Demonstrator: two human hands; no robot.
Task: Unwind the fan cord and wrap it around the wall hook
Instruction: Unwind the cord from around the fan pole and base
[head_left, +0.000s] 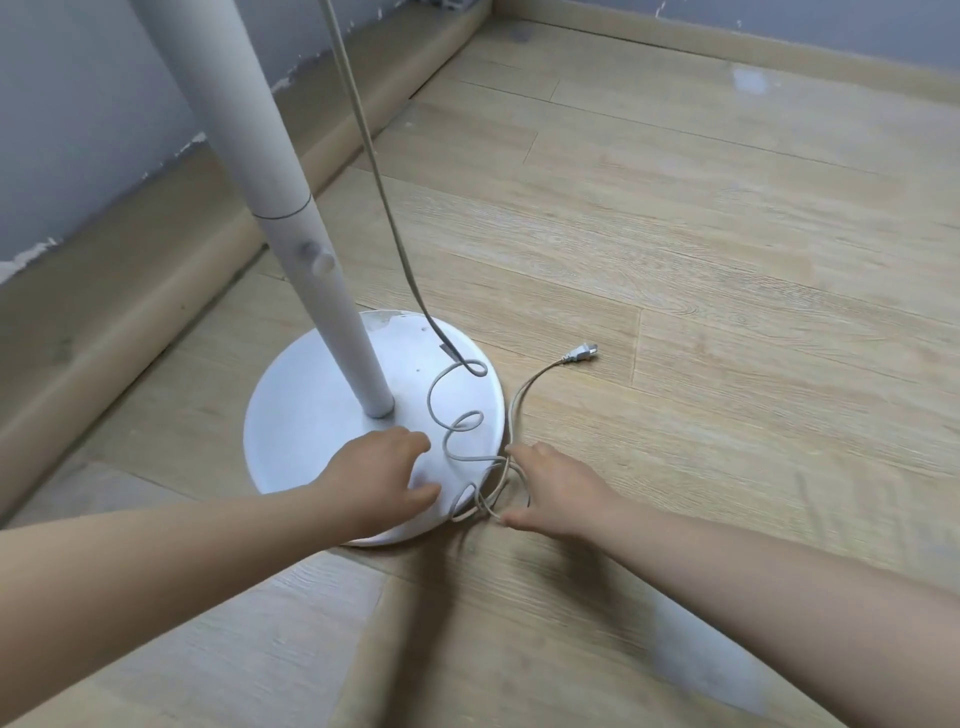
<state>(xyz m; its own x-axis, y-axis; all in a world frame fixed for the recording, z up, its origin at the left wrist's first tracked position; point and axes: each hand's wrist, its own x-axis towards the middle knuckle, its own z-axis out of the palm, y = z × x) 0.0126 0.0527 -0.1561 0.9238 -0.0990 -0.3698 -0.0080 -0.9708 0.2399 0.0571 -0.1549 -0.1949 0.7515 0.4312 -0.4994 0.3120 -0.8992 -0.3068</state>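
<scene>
Wooden floor (727, 260) meets a grey wall; the cord (415, 292) drops onto the fan base (311, 415) and coils there, its plug (582, 354) on the floor. Our left hand (395, 478) hovers spread, holding nothing; our right hand (550, 488), thumb and forefinger apart, touches the tangle

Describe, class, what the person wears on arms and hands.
Nothing worn shows. The left hand and right hand are bare, without gloves, rings or watch; the left forearm and right forearm are uncovered to the frame's edge, no sleeve in view.
</scene>
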